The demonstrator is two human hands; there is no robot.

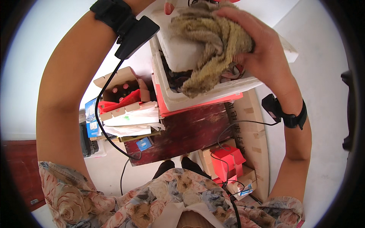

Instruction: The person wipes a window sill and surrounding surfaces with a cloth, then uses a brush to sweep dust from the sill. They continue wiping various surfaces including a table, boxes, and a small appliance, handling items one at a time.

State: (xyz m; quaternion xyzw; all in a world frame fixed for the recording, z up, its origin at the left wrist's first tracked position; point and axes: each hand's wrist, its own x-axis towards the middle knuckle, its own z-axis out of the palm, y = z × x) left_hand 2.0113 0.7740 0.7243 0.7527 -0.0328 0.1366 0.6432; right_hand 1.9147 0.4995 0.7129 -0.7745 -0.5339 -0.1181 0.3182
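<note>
My right hand (266,47) grips a worn, yellow-grey cloth rag (228,37), which is bunched at the top and hangs down at its lower end. Beneath the rag stands a white foam box (196,99) with dark, jumbled contents partly showing. A thick white foam piece (182,54) leans over the box's opening, partly covered by the rag. Only a fingertip of my left hand (169,9) shows at the top edge, near the foam piece; the rest is cut off, so its grip cannot be told.
The foam box rests on a red flat box (162,109) on a dark red wooden table (194,128). To the left, an open carton (129,74) holds bottles with red caps. A small blue box (144,144) lies near the table edge. Cartons and a red box (228,162) stand at right.
</note>
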